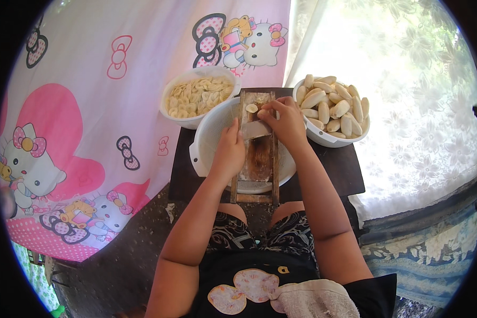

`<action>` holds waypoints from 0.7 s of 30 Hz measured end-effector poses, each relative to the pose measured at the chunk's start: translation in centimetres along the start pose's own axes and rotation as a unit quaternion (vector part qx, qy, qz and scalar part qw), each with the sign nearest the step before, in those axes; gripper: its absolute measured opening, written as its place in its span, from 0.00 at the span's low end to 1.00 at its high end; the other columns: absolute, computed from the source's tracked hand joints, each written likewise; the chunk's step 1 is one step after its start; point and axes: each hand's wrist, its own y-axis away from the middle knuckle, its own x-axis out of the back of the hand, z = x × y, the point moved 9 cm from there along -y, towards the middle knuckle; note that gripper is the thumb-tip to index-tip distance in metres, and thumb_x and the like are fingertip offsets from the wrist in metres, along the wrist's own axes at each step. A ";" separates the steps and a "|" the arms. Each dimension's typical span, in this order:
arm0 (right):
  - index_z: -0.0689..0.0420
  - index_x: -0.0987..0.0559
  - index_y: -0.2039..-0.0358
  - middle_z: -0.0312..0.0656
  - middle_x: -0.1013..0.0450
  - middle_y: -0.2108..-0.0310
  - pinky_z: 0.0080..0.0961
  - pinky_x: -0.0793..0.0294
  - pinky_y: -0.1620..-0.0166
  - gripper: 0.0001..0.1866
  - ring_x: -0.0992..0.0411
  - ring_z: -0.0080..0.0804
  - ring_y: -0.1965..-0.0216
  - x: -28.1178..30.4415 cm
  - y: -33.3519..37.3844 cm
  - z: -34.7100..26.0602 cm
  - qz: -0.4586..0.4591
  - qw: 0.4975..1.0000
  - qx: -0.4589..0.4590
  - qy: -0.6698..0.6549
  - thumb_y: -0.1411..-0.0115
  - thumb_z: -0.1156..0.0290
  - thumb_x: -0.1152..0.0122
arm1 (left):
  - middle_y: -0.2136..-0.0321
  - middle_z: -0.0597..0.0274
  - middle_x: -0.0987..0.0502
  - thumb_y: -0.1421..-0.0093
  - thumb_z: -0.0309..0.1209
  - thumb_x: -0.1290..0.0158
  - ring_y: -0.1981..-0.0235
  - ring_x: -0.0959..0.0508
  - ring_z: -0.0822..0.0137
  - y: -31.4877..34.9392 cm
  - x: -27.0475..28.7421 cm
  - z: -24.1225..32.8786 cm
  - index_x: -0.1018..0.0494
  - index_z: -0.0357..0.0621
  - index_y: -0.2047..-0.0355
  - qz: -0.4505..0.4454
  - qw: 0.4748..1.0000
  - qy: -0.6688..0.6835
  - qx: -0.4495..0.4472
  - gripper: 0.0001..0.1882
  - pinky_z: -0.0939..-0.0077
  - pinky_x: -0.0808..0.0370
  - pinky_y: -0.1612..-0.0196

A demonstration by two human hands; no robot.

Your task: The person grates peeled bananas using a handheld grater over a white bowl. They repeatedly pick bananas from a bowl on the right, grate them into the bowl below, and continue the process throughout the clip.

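Note:
A wooden slicer with a flat metal blade across it lies over a white perforated basin. My left hand grips the slicer's left edge beside the blade. Above the blade, my right hand has its fingers drawn together at the board; whatever they hold is hidden. Just left of those fingertips, a pale round banana slice rests on the wood.
On the right stands a white bowl heaped with peeled bananas. Another white bowl, at the far left, holds many thin slices. A dark table supports the basin. Printed cloth and a white curtain hang around it.

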 end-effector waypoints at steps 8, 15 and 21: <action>0.53 0.15 0.63 0.43 0.28 0.59 0.36 0.29 0.51 0.15 0.28 0.42 0.55 0.1 0.2 -0.1 0.005 1.000 0.012 -0.005 0.48 0.58 0.29 | 0.44 0.42 0.32 0.28 0.32 0.62 0.42 0.31 0.45 0.2 0.1 0.1 0.41 0.37 0.34 0.001 1.000 0.011 0.005 0.24 0.61 0.34 0.40; 0.52 0.15 0.63 0.43 0.28 0.58 0.36 0.29 0.50 0.15 0.28 0.42 0.55 0.1 0.2 0.0 0.011 1.000 0.009 -0.001 0.48 0.58 0.28 | 0.44 0.41 0.32 0.28 0.33 0.62 0.42 0.30 0.45 0.2 0.1 0.2 0.41 0.36 0.34 -0.003 1.000 -0.001 0.008 0.24 0.61 0.34 0.40; 0.52 0.15 0.62 0.44 0.29 0.56 0.37 0.30 0.49 0.16 0.29 0.43 0.53 0.2 0.3 -0.1 0.005 1.000 0.009 -0.005 0.48 0.57 0.29 | 0.44 0.41 0.32 0.28 0.33 0.62 0.42 0.31 0.46 0.2 0.0 0.1 0.41 0.36 0.34 -0.002 1.000 -0.003 0.006 0.24 0.61 0.34 0.40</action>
